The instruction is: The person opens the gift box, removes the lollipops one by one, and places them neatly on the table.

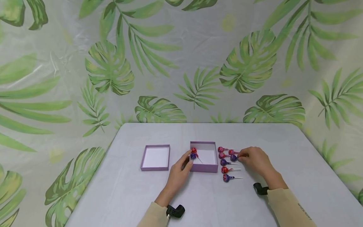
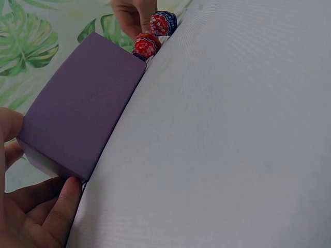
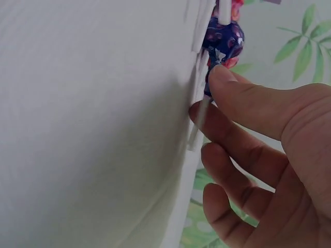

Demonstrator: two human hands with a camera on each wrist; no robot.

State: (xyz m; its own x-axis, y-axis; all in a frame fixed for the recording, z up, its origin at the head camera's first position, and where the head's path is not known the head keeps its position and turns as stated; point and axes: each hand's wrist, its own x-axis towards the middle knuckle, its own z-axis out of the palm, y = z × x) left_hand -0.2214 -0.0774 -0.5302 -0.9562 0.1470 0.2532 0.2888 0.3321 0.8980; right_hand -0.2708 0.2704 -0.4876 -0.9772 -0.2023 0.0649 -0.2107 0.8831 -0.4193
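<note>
A purple open box (image 1: 204, 168) stands on the table with a red-wrapped lollipop (image 1: 193, 150) and a purple-wrapped one (image 1: 193, 156) in its left part. My left hand (image 1: 178, 172) holds the box by its left side; thumb and fingers lie at the corner of the purple wall (image 2: 83, 103) in the left wrist view. To the right of the box, my right hand (image 1: 256, 160) pinches a purple lollipop (image 1: 233, 158) just below its wrapped head, between thumb and index finger. That same lollipop (image 3: 225, 39) shows its twisted wrapper at the thumb tip in the right wrist view.
Several more lollipops lie right of the box, among them a red one (image 1: 225, 170) and a purple one (image 1: 226, 178) nearest me, sticks pointing right. A shallow purple lid (image 1: 155, 168) with white inside lies left of the box. Leaf-patterned cloth (image 1: 198, 63) hangs behind the white table (image 1: 113, 195).
</note>
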